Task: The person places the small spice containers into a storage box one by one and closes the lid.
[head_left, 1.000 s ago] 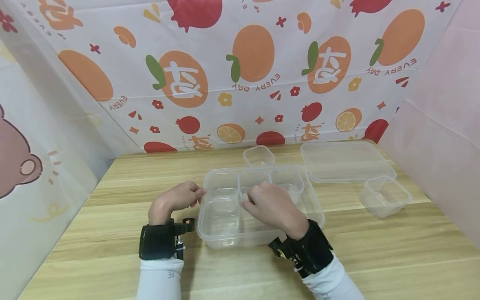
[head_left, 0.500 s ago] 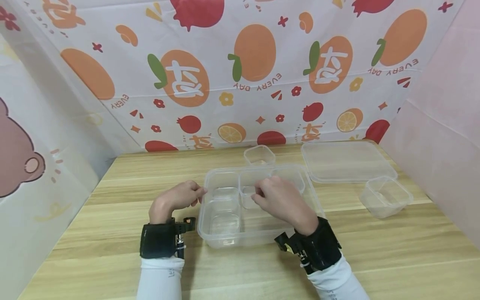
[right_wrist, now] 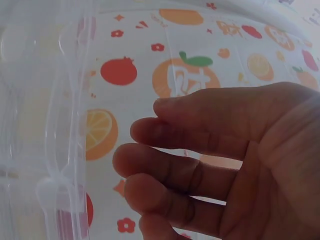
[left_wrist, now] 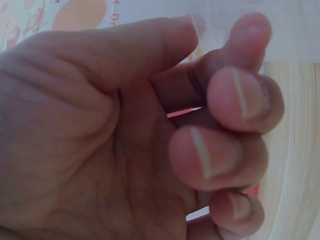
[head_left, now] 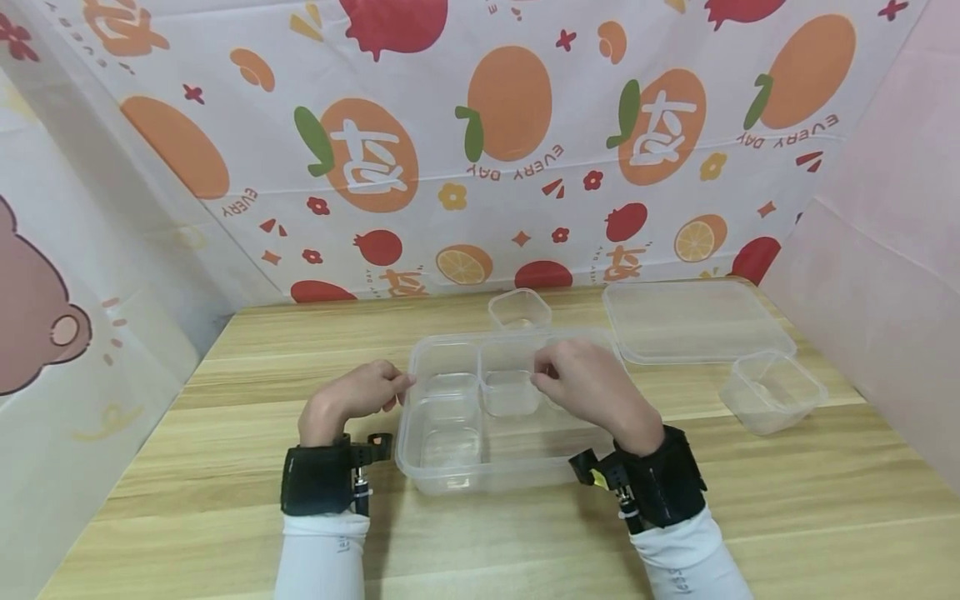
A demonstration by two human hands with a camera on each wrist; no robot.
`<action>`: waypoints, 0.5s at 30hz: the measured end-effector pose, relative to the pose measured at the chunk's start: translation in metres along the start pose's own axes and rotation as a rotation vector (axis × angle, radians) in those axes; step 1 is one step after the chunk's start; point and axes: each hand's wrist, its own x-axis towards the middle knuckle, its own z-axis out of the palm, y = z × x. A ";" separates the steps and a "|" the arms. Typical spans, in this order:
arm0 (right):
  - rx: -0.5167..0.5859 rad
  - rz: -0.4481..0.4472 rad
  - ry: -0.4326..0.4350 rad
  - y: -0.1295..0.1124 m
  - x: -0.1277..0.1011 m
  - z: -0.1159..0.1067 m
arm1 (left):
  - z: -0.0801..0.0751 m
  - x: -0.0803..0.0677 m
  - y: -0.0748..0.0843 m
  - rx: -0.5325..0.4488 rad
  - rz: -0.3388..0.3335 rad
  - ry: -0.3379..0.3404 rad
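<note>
A large clear plastic container (head_left: 487, 477) stands mid-table in the head view. Inside it, small clear boxes sit at the back left (head_left: 450, 387), front left (head_left: 450, 433) and back middle (head_left: 512, 396). At the container's left rim, my left hand (head_left: 356, 396) pinches the edge between thumb and index finger; its other fingers curl loosely in the left wrist view. My right hand (head_left: 588, 387) hovers over the container's back right part, hiding what lies beneath. In the right wrist view its fingers are loosely bent, with nothing between them.
Behind the container stands a small clear box (head_left: 520, 310). A flat clear lid (head_left: 697, 321) lies at the back right, with another small box (head_left: 772, 392) in front of it. A fruit-print cloth (head_left: 510, 208) hangs along the table's back edge.
My right hand has moved rightward over the container, from above the middle to above the right side, uncovering the back middle box. The left hand keeps its place at the left rim.
</note>
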 end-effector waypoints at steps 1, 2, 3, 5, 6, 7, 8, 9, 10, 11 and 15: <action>0.006 0.002 0.002 0.002 0.000 -0.001 | 0.000 0.000 0.000 -0.001 -0.001 -0.001; 0.012 0.008 0.003 0.004 0.000 -0.003 | 0.000 0.000 0.000 -0.001 -0.003 -0.002; 0.017 0.015 0.004 0.005 -0.001 -0.004 | 0.000 0.000 0.000 0.000 -0.005 -0.002; 0.022 0.023 0.007 0.009 -0.001 -0.006 | 0.000 0.000 0.000 0.002 -0.006 0.000; 0.024 0.027 0.008 0.010 -0.001 -0.007 | 0.000 0.000 -0.001 0.002 -0.005 0.001; 0.024 0.035 0.007 0.012 -0.001 -0.008 | 0.000 0.000 -0.001 0.001 -0.005 0.001; 0.026 0.043 0.006 0.013 -0.002 -0.009 | 0.000 0.000 -0.001 0.000 -0.004 0.002; 0.024 0.049 0.006 0.013 -0.002 -0.010 | 0.000 0.000 -0.001 -0.002 -0.003 0.002; 0.025 0.057 0.005 0.015 -0.002 -0.011 | 0.000 0.000 -0.001 -0.002 -0.001 0.001; 0.027 0.069 0.002 0.015 -0.003 -0.012 | 0.000 0.001 -0.001 -0.005 0.001 -0.002; 0.037 0.100 0.001 0.018 -0.003 -0.014 | 0.000 0.002 0.000 -0.017 0.002 -0.019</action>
